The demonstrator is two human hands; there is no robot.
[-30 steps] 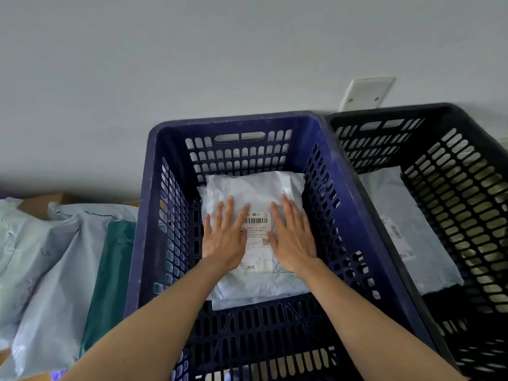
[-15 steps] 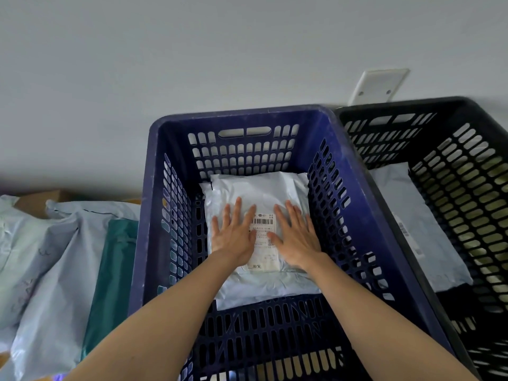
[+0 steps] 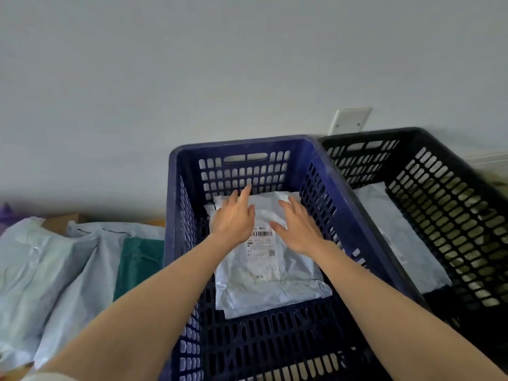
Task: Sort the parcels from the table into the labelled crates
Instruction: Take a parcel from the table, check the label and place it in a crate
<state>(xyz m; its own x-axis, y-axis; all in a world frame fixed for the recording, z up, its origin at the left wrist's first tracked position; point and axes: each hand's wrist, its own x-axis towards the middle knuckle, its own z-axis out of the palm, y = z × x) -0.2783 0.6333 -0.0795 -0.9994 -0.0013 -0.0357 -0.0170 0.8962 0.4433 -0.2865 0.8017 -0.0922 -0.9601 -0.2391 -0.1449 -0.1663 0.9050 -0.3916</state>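
A plain pale wall (image 3: 192, 64) fills the upper half of the frame. From the bottom edge two bare forearms reach up into a dark blue slotted crate (image 3: 242, 143) at the centre. On its floor lies a white plastic parcel (image 3: 264, 287), flat, its printed label (image 3: 261, 247) facing up with a barcode along the label's top edge.

The left hand (image 3: 233, 218) is over the parcel's far left part, fingers straight and a little apart, the tips reaching the far edge of the bag. The right hand (image 3: 299, 229) is over the far right part, likewise flat with fingers loosely spread. Neither hand curls round anything (whether the palms press on the plastic or sit just above it, I cannot tell).

Touching the blue crate on the right of the frame stands a black slotted crate (image 3: 450, 193), with another white parcel (image 3: 398, 243) lying on its floor. At lower left, beside the blue crate, is a heap of pale mailing bags (image 3: 49, 270) with a green bag (image 3: 138, 259) among them. A white wall plate (image 3: 350, 119) shows above the two crates.
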